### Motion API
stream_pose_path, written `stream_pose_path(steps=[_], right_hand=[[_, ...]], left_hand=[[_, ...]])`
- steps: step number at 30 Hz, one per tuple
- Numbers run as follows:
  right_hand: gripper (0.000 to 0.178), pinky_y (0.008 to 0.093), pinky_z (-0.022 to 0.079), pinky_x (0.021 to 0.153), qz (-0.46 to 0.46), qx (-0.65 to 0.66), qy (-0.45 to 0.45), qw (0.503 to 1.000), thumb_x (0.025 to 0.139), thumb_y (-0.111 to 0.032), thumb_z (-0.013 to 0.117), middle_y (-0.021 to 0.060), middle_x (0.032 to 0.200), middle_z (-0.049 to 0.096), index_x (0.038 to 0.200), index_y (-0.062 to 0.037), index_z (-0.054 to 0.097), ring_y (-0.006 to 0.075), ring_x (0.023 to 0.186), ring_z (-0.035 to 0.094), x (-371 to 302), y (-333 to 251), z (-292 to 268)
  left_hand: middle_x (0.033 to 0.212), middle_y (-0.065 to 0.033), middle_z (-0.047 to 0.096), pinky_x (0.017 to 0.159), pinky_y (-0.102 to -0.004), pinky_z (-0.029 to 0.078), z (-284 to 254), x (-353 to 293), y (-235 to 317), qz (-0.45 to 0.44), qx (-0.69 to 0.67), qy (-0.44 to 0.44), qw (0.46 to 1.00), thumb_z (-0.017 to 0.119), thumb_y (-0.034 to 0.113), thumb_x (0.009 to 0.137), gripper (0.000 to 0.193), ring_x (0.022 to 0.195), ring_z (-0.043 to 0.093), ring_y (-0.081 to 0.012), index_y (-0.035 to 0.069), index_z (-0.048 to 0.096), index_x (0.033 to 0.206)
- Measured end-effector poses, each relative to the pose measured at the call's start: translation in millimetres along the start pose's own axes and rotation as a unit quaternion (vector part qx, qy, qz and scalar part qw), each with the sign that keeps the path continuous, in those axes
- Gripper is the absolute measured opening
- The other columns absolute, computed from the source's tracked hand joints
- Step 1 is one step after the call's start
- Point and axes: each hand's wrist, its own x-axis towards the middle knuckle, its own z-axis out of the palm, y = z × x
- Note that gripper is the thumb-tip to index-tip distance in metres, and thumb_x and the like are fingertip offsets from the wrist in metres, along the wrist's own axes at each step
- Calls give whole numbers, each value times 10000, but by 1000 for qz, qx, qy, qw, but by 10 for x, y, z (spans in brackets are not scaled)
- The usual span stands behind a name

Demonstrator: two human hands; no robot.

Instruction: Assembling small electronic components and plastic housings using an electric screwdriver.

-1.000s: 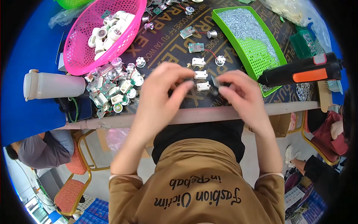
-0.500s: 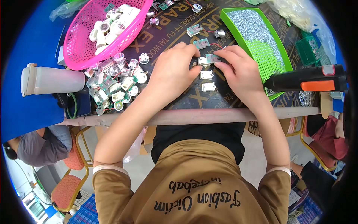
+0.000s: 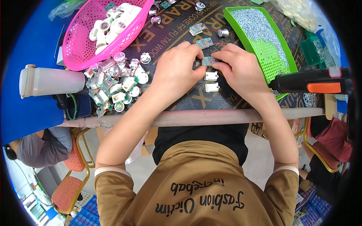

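A small green circuit board [image 3: 209,60] lies over a white plastic housing between my two hands, covering most of it. Thumb and forefinger of my left hand [image 3: 179,67] close on the left end of this pair. From the right, my right hand [image 3: 241,71] pinches the board's other end. Two white plastic housings [image 3: 211,76] rest in a column just below the board. Beyond my fingers sits a board on its housing [image 3: 204,43], and farther up another such board [image 3: 197,28] is wired to a silvery lamp cup [image 3: 223,33].
A pink basket [image 3: 69,45] of white rounded parts stands at the far left. Below it lies a heap of wired boards and lamp cups [image 3: 113,84], beside a pale lidded cup [image 3: 52,82]. At right are a green tray [image 3: 288,56] of small screws and a black-and-orange power tool [image 3: 313,82].
My right hand has moved the board left, so it now covers the white housing held by my left fingers. The remaining parts on the table stay in place.
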Motion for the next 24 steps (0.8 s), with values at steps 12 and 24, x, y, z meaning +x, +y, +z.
stream_pose_path(steps=[12, 24], right_hand=[[86, 431, 511, 729, -2, -75, -47, 996, 788, -51, 645, 171, 838, 630, 765, 28, 668, 350, 762, 645, 98, -120, -66], [72, 436, 517, 746, -27, -96, -90, 991, 740, -10, 593, 189, 833, 617, 733, 34, 649, 356, 786, 647, 158, -102, -104]], left_hand=[[801, -75, 596, 633, -320, 497, 0, -2, -3, 5, -14, 4, 1000, 758, 119, 726, 232, 674, 578, -194, 32, 646, 910], [859, -118, 635, 737, -401, 524, -40, 9, 22, -16, -18, -20, 1000, 744, 177, 746, 213, 830, 649, -292, 35, 651, 874]])
